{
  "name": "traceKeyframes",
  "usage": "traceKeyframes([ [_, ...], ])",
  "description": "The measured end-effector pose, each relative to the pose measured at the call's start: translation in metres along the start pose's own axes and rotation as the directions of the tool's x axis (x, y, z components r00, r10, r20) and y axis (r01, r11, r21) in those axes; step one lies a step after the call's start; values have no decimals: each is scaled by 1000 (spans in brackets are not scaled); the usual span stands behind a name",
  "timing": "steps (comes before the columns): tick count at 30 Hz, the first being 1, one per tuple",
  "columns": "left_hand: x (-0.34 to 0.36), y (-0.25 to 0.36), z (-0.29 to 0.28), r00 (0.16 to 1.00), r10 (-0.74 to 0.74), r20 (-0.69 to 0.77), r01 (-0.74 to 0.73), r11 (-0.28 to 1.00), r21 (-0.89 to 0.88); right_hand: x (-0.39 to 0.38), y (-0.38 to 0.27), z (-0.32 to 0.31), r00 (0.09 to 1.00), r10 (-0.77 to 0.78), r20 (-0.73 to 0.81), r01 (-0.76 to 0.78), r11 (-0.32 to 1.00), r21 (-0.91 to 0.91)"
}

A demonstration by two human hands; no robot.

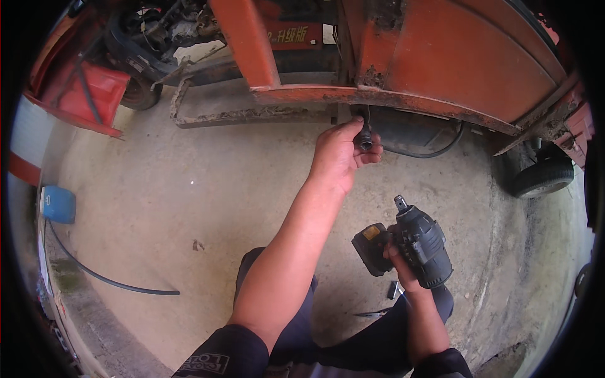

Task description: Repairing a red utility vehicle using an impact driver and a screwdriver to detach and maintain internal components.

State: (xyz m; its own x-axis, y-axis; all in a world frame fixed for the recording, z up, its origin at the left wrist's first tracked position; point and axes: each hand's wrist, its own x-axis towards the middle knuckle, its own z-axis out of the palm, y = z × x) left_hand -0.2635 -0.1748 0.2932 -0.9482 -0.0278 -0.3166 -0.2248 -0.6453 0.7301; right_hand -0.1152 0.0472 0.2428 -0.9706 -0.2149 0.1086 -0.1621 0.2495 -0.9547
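My left hand (343,148) reaches to the lower edge of a rusty orange vehicle body (466,57). Its fingers are closed round a dark impact socket (364,140), whose open end faces me. Whether the socket's far end sits on anything under the sill is hidden. Lower and to the right, my right hand (403,268) grips a black cordless impact wrench (423,242) by its handle. The wrench's bare square drive (400,201) points up and away, apart from the socket. Its battery (372,249) sticks out to the left.
A black hose (428,155) hangs below the body, near a wheel (543,178) at right. A rusty metal frame (252,116) lies beyond my left hand. At left are a red panel (94,94), a blue container (58,205) and a hose (126,286). Small tools (378,312) lie by my legs.
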Motion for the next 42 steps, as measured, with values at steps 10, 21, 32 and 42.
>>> traceKeyframes([
  [10, 13, -7, -12, 990, -33, 139, 63, 974, -218, 66, -31, 52, 975, -200, -101, 156, 930, -334],
  [21, -5, -2, 3, 990, -69, 127, 107, 939, -326, 77, -31, 81, 966, -173, -192, 50, 855, -516],
  [32, -13, -5, 2, 981, -134, 141, 179, 905, -387, 73, -7, 96, 908, -238, -345, 72, 900, -430],
  [42, -12, 1, -1, 999, -16, 50, 28, 969, -246, 78, -20, 101, 883, -361, -299, 215, 878, -427],
])
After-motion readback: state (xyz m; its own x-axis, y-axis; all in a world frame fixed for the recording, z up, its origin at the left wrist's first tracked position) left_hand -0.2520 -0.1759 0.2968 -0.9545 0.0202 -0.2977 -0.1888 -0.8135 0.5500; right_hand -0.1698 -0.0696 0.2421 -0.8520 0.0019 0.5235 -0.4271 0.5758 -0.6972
